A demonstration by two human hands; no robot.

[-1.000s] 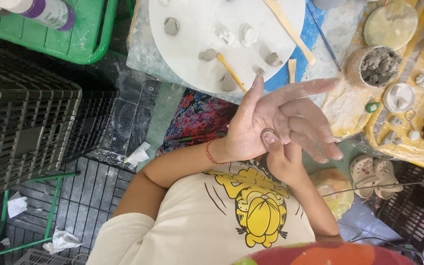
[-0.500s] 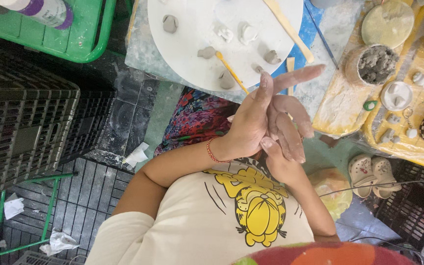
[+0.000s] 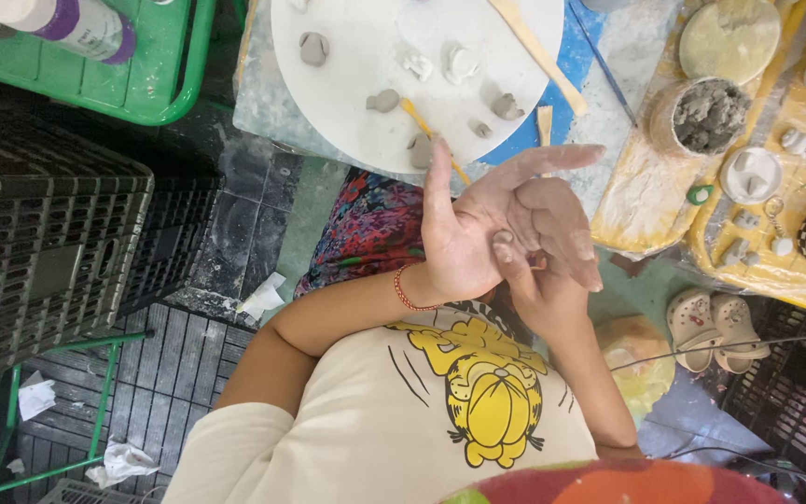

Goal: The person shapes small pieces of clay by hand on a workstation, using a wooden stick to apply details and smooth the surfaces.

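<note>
The table (image 3: 599,65) is messy, with blue and yellow cloths dusty with clay. The floor (image 3: 244,224) is dark tile, with black crates (image 3: 48,233) far off to the side of the fingers.

A round white board (image 3: 375,84) sits just past the fingertips. Small clay lumps (image 3: 384,100) and a wooden stick (image 3: 538,51) lie on it. A pot of grey clay (image 3: 706,114) stands beyond the fingers, and little shoes (image 3: 715,327) lie on the floor.

The left hand (image 3: 478,233) is flat, fingers spread apart. The right hand (image 3: 552,243) lies across its palm, fingers together. They press on each other; anything between them is hidden
</note>
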